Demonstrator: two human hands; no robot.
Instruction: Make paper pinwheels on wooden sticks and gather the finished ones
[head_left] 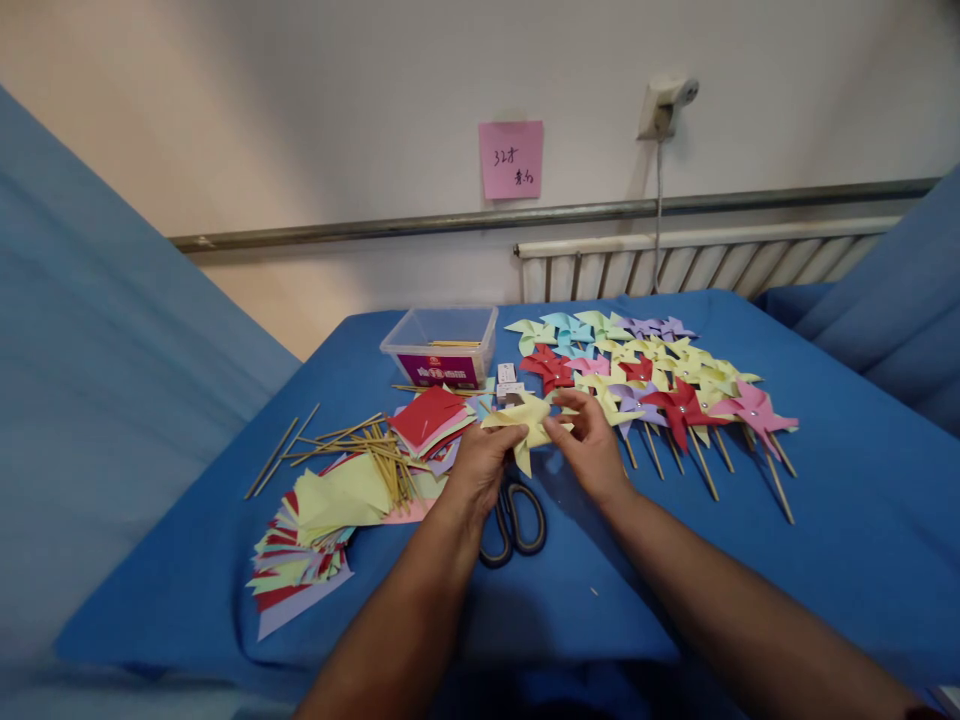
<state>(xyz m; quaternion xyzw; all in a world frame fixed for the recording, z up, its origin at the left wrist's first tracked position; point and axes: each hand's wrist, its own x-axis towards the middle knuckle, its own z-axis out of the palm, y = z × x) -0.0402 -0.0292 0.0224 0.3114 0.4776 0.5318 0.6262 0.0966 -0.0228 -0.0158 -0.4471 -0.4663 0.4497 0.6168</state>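
Note:
Both hands hold a pale yellow paper pinwheel (pixel 527 420) above the blue table (pixel 825 520). My left hand (pixel 480 468) pinches its left blade. My right hand (pixel 592 448) grips its right side near the centre. Black-handled scissors (pixel 514 520) lie on the table right under the hands. To the right, several finished pinwheels on wooden sticks (pixel 675 395) lie in a spread: red, pink, yellow, purple and light blue.
A stack of coloured paper squares (pixel 315 530) and loose wooden sticks (pixel 360 445) lie at the left, red sheets (pixel 431 415) behind them. A clear plastic box (pixel 441 345) stands at the back. Blue partitions flank the table; a radiator (pixel 697 262) and pink note (pixel 511 158) are on the wall.

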